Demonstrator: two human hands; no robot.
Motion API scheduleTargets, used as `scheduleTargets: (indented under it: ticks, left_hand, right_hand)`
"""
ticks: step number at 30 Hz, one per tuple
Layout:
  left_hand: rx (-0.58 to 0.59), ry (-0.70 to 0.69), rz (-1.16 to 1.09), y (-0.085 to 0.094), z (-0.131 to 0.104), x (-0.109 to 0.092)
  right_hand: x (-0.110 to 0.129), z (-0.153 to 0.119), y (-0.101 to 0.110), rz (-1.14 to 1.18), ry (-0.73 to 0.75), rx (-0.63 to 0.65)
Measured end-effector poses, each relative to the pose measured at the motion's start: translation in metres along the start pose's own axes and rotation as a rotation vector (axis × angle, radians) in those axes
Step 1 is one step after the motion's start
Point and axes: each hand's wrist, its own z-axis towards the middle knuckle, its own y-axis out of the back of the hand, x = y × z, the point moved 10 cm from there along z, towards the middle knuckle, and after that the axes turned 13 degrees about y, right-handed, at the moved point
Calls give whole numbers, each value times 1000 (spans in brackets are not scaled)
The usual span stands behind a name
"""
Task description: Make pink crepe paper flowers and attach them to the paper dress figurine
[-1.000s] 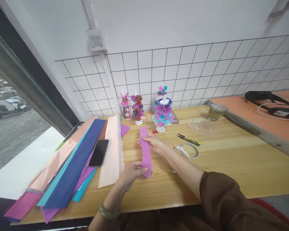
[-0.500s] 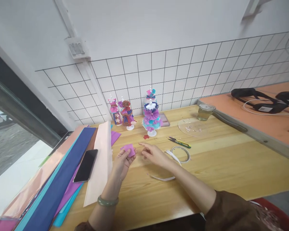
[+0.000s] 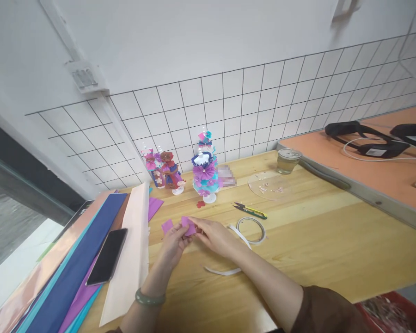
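Purple paper squares are between my hands above the wooden table. My left hand [image 3: 176,241] pinches one purple square [image 3: 189,225] between thumb and fingers. A second purple piece [image 3: 167,226] shows at the left of that hand; whether it is held or lies on the table, I cannot tell. My right hand [image 3: 211,235] grips the right edge of the pinched square, thumb and fingertips together. Beyond the hands stand small dress figures in pink, purple and teal paper, the nearest a tall purple and blue one [image 3: 204,173]. A red paper flower [image 3: 200,204] lies in front of it.
Green-yellow snips [image 3: 251,211], a tape roll [image 3: 251,230] and a loose white strip [image 3: 223,272] lie on the right. Farther back are a clear plate of beads [image 3: 270,186] and a lidded cup [image 3: 288,161]. A phone [image 3: 107,256] rests on paper sheets at left.
My right hand has moved left and closed on the purple square. A second purple piece now shows separately on the left. The camera view has shifted.
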Motion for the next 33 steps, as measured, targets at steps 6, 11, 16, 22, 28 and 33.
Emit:
scheduleTargets:
  ticks: [6,11,16,22,28,33]
  left_hand:
    - [14,27,-44,-4,2,5]
    - [12,44,-81,-3,3,11]
    - [21,44,-89,-2,2,16]
    - [30,58,-96,-1,0,18]
    - [58,24,-113,-1,1,11]
    - [89,2,-94,-6,-4,6]
  right_hand:
    - [0,2,2,17,3,-3]
    - [-1,2,1,-23,-5,12]
    - [-1,3,-4,-47,23,28]
    - [-2,2,-5,-33,16,30]
    - [0,2,-3,29,-8,4]
    - [2,2,-3,158,-38,-14]
